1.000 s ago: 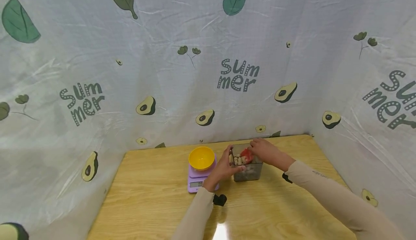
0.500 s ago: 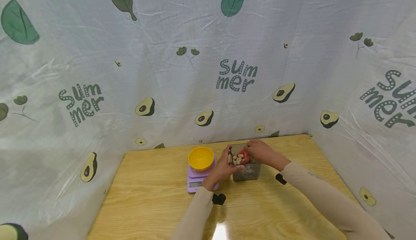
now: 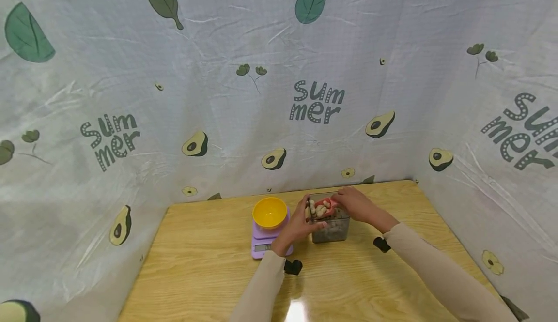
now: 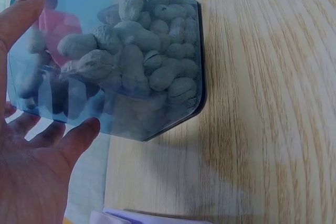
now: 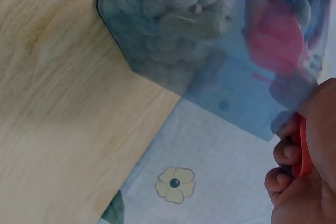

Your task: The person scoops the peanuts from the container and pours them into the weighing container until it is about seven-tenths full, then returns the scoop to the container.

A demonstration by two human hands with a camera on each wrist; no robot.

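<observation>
A see-through grey plastic container [image 3: 330, 233] full of unshelled peanuts [image 4: 134, 69] stands on the table. My left hand [image 3: 300, 223] grips its left side, with the thumb at the front and the fingers spread along the wall. My right hand [image 3: 356, 204] holds a red scoop [image 5: 275, 32] by its handle [image 5: 303, 153], curled around it over the container's right rim. The scoop's bowl is inside the container near the top, loaded with several peanuts [image 3: 321, 209].
Left of the container stands a purple kitchen scale [image 3: 261, 248] with a yellow bowl [image 3: 270, 213] on it. The wooden table [image 3: 205, 264] ends at a printed cloth [image 3: 231, 162] hung behind it and at the sides.
The red scoop has moved left through the peanuts and turned from tilted down to nearly level, now carrying peanuts. My left hand has stayed on the container.
</observation>
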